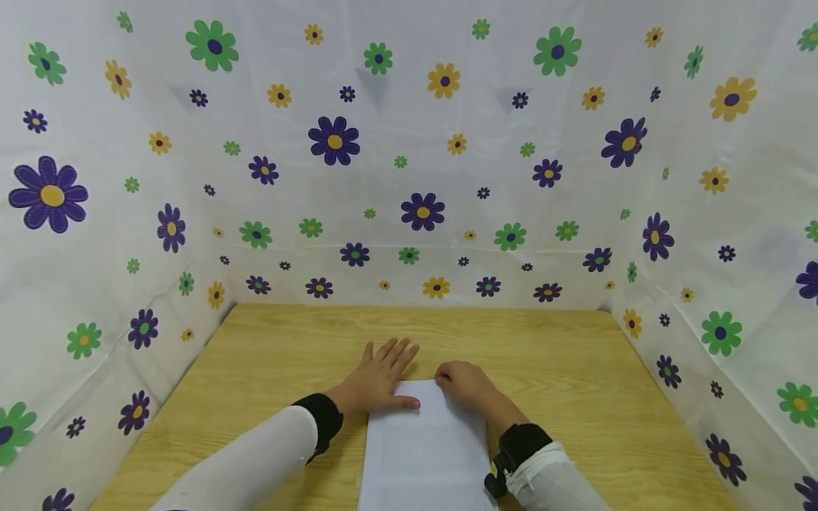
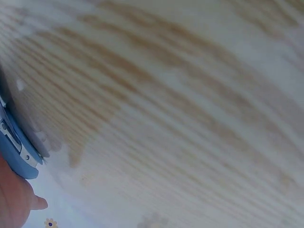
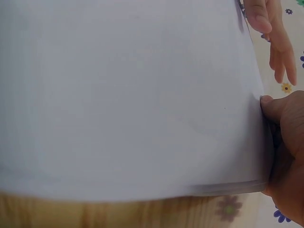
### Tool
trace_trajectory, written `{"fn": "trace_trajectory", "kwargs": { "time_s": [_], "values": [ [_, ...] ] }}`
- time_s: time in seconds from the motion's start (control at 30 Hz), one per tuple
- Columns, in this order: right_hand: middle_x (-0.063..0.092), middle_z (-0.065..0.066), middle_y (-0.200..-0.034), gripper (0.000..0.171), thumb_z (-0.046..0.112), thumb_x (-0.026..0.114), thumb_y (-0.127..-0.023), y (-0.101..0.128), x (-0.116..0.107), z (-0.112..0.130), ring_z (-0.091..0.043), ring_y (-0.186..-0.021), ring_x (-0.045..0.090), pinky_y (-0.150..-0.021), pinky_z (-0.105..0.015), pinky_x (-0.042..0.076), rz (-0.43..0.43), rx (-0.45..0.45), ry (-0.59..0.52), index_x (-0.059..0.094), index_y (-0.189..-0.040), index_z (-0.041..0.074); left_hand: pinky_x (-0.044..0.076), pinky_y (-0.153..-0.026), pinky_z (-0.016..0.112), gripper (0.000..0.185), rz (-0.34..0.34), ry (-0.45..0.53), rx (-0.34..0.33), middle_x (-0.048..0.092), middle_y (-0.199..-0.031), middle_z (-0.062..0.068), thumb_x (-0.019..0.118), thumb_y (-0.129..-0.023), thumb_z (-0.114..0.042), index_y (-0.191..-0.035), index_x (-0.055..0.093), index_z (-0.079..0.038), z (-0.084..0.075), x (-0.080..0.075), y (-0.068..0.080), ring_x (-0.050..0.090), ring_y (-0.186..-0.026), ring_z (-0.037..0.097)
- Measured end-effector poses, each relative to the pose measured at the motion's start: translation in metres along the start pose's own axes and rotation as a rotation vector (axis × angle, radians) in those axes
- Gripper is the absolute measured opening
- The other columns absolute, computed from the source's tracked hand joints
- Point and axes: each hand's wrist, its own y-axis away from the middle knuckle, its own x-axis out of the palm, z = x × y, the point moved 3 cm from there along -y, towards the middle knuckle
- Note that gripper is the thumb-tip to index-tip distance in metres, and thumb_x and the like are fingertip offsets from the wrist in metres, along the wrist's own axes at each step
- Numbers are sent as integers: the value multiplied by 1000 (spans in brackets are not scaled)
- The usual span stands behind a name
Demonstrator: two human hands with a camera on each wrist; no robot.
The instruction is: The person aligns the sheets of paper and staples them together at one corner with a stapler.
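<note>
A white sheet of paper lies on the wooden table in front of me, its long side running away from me. My left hand lies flat at the sheet's far left corner, fingers spread on the wood and thumb across the paper's edge. My right hand is curled at the far right corner and pinches the paper's edge. The right wrist view is filled by the paper, with my right hand and its thumb at the edge and my left hand's fingers beyond. The paper's edge looks doubled there.
White cloth walls printed with flowers close in the table at the back and both sides. The left wrist view shows only blurred wood grain, a blue wrist device and a bit of my left hand.
</note>
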Motion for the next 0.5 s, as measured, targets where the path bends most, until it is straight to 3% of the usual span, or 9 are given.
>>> {"fn": "trace_trajectory", "kwargs": {
  "time_s": [0.23, 0.5],
  "values": [
    [73, -1, -100, 15, 19, 62, -103, 0, -4, -2, -19, -95, 67, -92, -44, 54, 17, 29, 2, 75, -104, 11, 16, -115, 77, 115, -47, 39, 13, 15, -171, 11, 37, -81, -94, -166, 7, -22, 2, 10, -6, 16, -157, 38],
    [73, -2, -99, 15, 18, 63, -102, -2, -3, -1, -20, -94, 67, -92, -45, 55, 14, 14, -6, 75, -103, 10, 15, -115, 77, 114, -75, -18, 6, 17, -172, 7, 29, -80, -97, -166, 3, -26, 6, 22, -8, 21, -156, 34]
  ]
}}
